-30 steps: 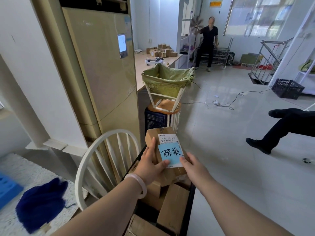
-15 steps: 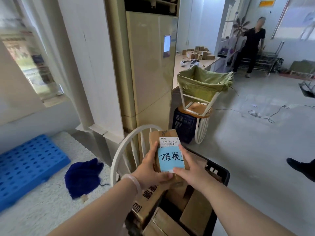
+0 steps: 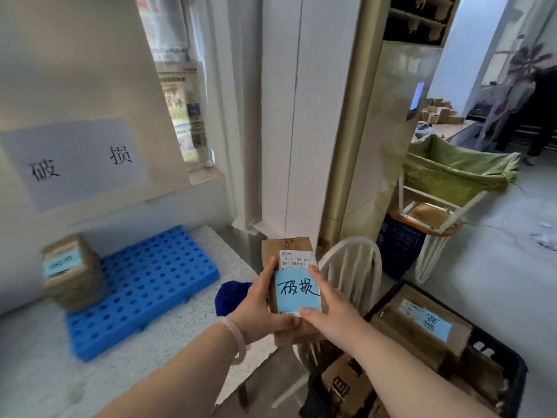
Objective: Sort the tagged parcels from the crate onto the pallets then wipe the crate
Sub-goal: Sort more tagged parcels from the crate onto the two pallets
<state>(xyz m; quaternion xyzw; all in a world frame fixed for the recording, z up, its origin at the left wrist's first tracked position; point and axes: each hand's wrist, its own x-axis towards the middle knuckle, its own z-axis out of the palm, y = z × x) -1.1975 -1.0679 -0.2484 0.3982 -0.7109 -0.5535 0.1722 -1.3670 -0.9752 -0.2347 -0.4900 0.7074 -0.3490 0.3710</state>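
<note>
gripping parcel (image 3: 289, 251) from both sides, left hand (image 3: 259, 303) and right hand (image 3: 330, 307), dead centre, tag (image 3: 297, 292) up. same characters as sign (image 3: 75, 164) at 10 o'clock: swing there, set flat on blue pallet (image 3: 150, 285) beside other box (image 3: 70, 270).

Brown parcel (image 3: 294, 285), blue tag, upright, held above white chair (image 3: 351, 273).

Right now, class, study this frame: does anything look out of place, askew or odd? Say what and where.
Yes: right of the held parcel, a white stool sits upside down and tilted on a dark blue basket, its legs holding a green sack open like a bin.
</note>
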